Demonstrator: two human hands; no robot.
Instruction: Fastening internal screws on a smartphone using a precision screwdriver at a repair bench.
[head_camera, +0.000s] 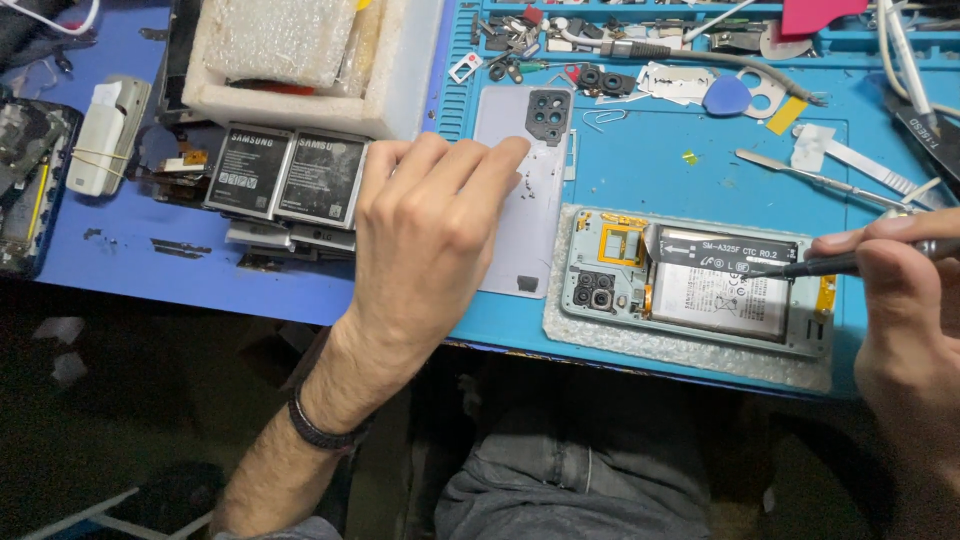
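My left hand (425, 235) rests palm down on a pale lilac phone back cover (525, 190) lying on the blue work mat (660, 170), fingertips touching the cover near its black camera cut-out. My right hand (905, 320) grips a thin dark screwdriver (830, 264) whose tip sits on the opened phone (690, 285). That phone lies back-side up on a grey pad, showing its battery, flex cables and camera modules.
Two flat phone batteries (285, 175) lie on a stack left of my left hand. A white foam box (300, 65) stands behind them. Small parts, a blue pick (727, 96), tweezers (820, 180) and a cable litter the mat's far side.
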